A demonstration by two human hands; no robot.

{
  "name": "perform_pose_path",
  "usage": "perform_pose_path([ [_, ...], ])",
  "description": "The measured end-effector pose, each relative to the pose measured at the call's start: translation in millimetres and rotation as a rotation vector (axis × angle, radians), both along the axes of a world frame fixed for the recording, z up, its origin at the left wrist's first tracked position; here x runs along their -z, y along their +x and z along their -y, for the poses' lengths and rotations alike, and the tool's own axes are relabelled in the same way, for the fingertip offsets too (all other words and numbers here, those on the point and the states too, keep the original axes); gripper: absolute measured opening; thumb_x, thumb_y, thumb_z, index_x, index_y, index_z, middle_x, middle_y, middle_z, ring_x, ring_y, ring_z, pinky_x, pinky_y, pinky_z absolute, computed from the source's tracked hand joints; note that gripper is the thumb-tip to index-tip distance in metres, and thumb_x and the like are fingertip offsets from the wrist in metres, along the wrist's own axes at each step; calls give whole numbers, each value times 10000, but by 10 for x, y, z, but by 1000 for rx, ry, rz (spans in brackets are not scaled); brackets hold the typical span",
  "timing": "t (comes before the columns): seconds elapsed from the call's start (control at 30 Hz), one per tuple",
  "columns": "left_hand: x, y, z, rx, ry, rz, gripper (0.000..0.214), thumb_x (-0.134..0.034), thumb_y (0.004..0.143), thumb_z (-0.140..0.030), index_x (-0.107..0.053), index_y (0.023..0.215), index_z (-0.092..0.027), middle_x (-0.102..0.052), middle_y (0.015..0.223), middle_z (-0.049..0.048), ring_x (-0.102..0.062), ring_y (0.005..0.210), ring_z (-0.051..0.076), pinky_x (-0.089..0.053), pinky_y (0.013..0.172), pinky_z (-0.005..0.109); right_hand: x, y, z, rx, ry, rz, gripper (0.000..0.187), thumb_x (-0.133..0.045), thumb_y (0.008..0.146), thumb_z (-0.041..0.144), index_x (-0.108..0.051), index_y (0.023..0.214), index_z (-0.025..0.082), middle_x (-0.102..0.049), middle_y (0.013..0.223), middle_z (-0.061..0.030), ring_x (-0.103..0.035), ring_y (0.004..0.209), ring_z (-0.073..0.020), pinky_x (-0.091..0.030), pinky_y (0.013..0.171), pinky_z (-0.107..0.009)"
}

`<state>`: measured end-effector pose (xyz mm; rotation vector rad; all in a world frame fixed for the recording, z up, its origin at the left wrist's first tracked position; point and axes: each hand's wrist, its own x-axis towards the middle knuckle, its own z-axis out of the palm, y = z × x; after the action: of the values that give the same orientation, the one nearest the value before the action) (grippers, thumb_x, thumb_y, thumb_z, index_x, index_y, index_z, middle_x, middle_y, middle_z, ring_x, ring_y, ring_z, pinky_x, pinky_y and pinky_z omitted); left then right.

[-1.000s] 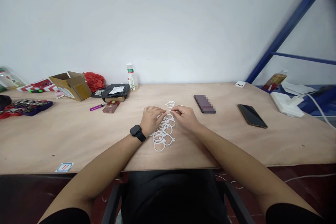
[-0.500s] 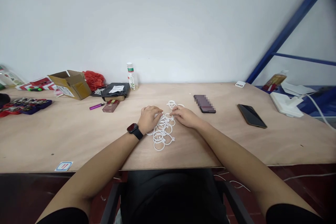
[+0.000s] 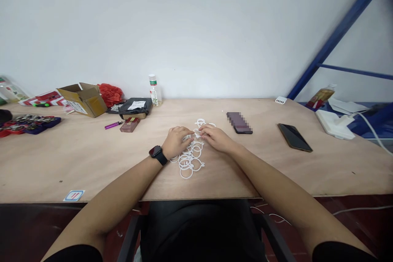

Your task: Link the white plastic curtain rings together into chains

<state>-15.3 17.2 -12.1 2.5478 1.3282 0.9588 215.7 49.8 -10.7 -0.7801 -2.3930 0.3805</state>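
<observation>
A heap of white plastic curtain rings (image 3: 186, 161) with small eyelets lies on the table in front of me, some overlapping. My left hand (image 3: 177, 142), wearing a black watch, is curled over the heap's upper left part and covers some rings. From the right, my right hand (image 3: 215, 137) reaches in with thumb and fingers pinched together. One curtain ring (image 3: 196, 133) is between the fingertips of both hands, just above the heap. Beyond my right fingers lies a smaller group of white rings (image 3: 200, 121), partly hidden by that hand.
Right of my hands lie a pixelated phone (image 3: 239, 123) and a dark phone (image 3: 294, 137), then a white power strip (image 3: 334, 124). At left are a maroon box (image 3: 129, 125), a purple lighter (image 3: 113, 125), a black package (image 3: 135, 107), a bottle (image 3: 155, 91) and an open carton (image 3: 82, 100).
The fingertips of both hands have closed in around one ring, which now sits slightly farther from me. My left fingers have shifted a little on the heap, and the view has tilted slightly.
</observation>
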Motion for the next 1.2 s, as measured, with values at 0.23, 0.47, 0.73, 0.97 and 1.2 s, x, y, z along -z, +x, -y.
perform_pose_path([
  [0.23,-45,-5,18,33,118,109,205,-636,872,-403,-683,981,-235,-727,987,33,-637,943,200,-411,886,383,-62,-139,182,47,-32,-162,128,-537,917,240,-657,932,199,-668,852,-40,-594,773,-160,-465,729,-292],
  [0.47,-91,13,61,89,205,140,177,-594,906,-376,-694,900,-230,-737,884,18,-646,839,165,-418,834,354,-26,-254,274,135,-255,-399,158,-658,837,323,-704,915,194,-716,796,-28,-625,660,-140,-484,607,-254],
  [0.73,-112,56,137,53,119,78,240,-532,931,-394,-705,882,-234,-731,893,36,-634,881,173,-393,908,378,-31,-280,322,147,-104,-360,161,-585,891,298,-719,869,213,-732,797,-31,-656,705,-160,-501,654,-273],
  [0.97,-118,40,68,-44,71,24,245,-522,934,-408,-713,973,-259,-730,975,33,-616,964,195,-357,947,402,-2,-270,249,221,4,-308,156,-564,896,277,-706,929,221,-736,830,-30,-669,740,-168,-511,700,-279],
  [1.2,14,-110,-109,-238,-69,-64,244,-492,897,-278,-696,1029,-254,-701,1124,45,-588,1064,263,-355,927,450,47,22,-113,408,120,-92,218,-528,889,186,-691,1033,209,-716,1063,-71,-655,987,-220,-496,881,-358],
])
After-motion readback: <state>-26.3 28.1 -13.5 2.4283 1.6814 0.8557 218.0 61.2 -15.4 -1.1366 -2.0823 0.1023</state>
